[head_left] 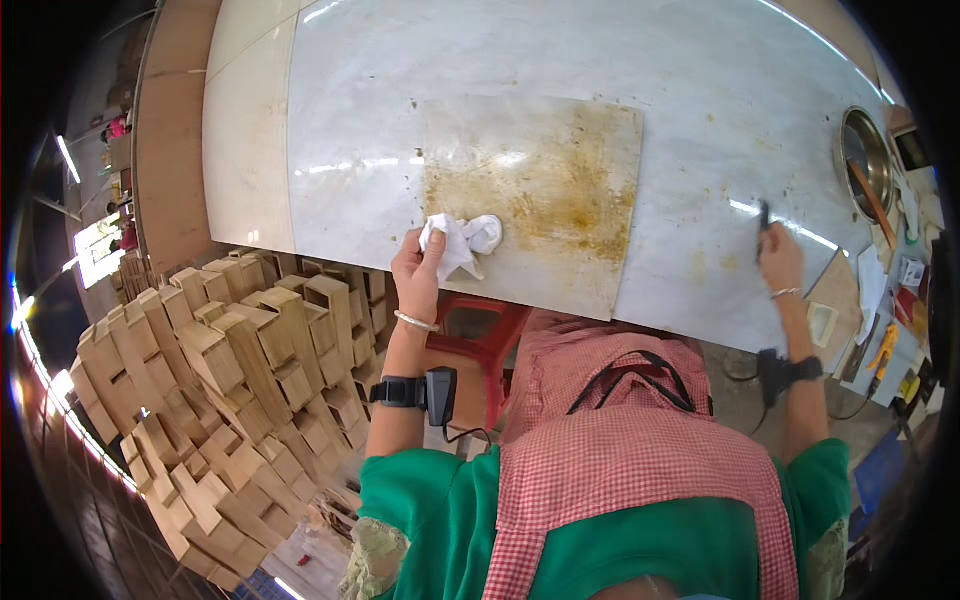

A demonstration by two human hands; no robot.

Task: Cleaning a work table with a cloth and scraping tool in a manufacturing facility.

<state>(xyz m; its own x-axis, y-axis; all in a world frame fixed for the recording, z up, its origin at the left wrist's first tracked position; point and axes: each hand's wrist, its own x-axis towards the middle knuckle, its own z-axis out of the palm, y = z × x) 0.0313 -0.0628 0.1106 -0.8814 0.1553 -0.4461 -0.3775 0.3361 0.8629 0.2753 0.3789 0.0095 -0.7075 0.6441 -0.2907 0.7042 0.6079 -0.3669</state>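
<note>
Crumpled in my left hand (416, 272) is a white cloth (462, 246), pinched between thumb and fingers. It rests over the near left part of a square board (510, 180) stained brown and yellow. The board lies on a pale, glossy tabletop (360, 110). Well to the right, my right hand (781, 260) is closed around a slim dark tool (765, 214) whose kind is too small to make out. That hand is over the right part of the tabletop, apart from the stained board.
At the right edge is a round metal basin (846, 135), with a wooden stick (870, 205) leaning across it. Nearer lie papers and an orange-handled tool (884, 350). Stacked wooden pieces (240, 350) fill the left side below the table. A red stool (488, 355) stands under the near edge.
</note>
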